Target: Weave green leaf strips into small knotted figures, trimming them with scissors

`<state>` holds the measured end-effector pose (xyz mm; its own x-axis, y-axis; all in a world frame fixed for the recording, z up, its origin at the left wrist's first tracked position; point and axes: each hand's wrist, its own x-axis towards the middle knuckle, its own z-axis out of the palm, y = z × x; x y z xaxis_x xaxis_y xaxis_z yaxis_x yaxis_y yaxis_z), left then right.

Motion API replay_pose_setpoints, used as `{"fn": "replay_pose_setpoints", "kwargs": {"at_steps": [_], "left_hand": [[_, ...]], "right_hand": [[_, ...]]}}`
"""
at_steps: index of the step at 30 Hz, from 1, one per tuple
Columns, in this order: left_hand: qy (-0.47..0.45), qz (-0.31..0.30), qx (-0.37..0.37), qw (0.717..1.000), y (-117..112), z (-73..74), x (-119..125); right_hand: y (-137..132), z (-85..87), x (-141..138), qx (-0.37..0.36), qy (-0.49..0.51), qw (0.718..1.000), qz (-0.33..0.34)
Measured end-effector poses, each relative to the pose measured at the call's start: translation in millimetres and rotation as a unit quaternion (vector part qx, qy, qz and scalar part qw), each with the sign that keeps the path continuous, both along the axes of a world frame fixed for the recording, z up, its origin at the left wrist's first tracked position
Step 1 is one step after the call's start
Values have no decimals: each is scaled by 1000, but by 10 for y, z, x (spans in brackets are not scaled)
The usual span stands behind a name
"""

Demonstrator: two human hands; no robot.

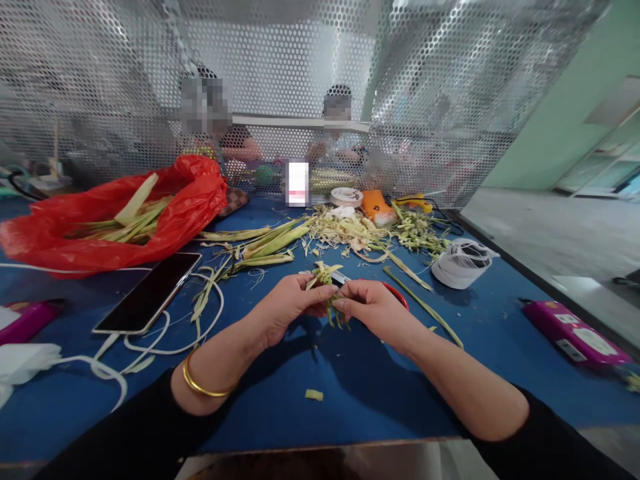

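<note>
Close together over the blue table, both hands work on a small woven piece of green leaf strips [325, 273]. My left hand [293, 300] pinches it, thumb across its lower side. Loose strip ends hang below, and the fingertips of my right hand [370, 303] are closed on them. Scissors with red handles [397, 293] lie just behind my right hand, partly hidden by it. A green stalk [425, 307] rests to the right of them. One short leaf scrap [314, 395] lies on the table nearer to me.
A red plastic bag [190, 220] of leaves stands at left, near a phone [150, 293] with white cables. Leaf strips [273, 243] and scraps [345, 230] cover the back. At right are a white strap roll [460, 263] and a purple packet [575, 333]. Two people sit behind a perforated screen [280, 80].
</note>
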<state>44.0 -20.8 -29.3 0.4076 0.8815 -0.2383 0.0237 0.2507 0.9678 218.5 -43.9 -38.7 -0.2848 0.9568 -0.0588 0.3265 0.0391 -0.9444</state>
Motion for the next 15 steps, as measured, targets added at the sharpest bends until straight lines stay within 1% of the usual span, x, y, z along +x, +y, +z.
{"fn": "replay_pose_setpoints", "kwargs": {"at_steps": [2,6,9,12,15], "left_hand": [[16,13,9,1000,0,-17,31],[47,7,44,998,10,0,39],[64,22,23,997,23,13,-3],[67,12,-11,998,28,11,-36],[73,10,-2,997,28,6,-35]], "right_hand": [[6,-21,-7,1,-25,1000,1],[-4,-7,-4,2,-45,999,10],[-15,43,5,31,-39,999,11],[-12,69,17,57,-45,997,-8],[-1,54,22,77,-55,995,-24]]}}
